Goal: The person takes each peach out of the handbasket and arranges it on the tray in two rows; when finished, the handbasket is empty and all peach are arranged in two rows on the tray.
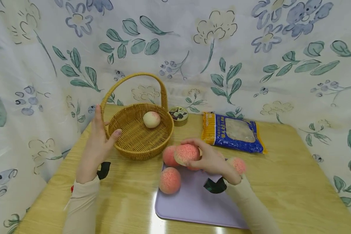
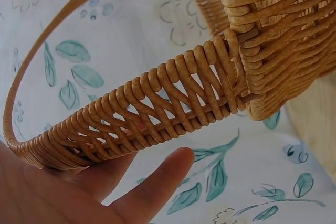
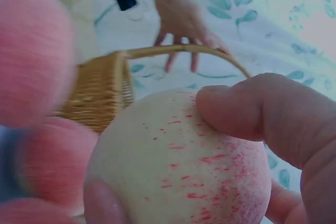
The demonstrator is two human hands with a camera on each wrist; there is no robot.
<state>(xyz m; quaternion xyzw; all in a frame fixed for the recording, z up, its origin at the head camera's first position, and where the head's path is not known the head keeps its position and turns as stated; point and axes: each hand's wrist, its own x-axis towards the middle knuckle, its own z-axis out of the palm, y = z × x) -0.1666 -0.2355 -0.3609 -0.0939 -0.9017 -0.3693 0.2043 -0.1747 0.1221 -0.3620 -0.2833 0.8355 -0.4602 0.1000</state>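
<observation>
My right hand [image 1: 212,159] grips a pink-and-cream peach [image 1: 187,154] above the back of a lilac tray [image 1: 199,204]. Fingers and thumb lie round the fruit, and its pale side with red flecks faces the right wrist camera. My left hand [image 1: 97,143] is at the left side of a wicker basket [image 1: 138,153], its straight fingers against the tall handle [image 2: 147,103]. One peach [image 1: 151,119] lies inside the basket, toward the back right. More peaches stand at the tray's edges: one at the left [image 1: 170,180], one behind the held fruit [image 1: 169,156], and one at the back right [image 1: 238,165].
Behind the basket's right side stands a small round tin [image 1: 179,117]. A blue and yellow pasta bag [image 1: 234,132] lies flat at the back of the wooden table [image 1: 286,185]. Floral cloth [image 1: 175,48] hangs behind and at the sides.
</observation>
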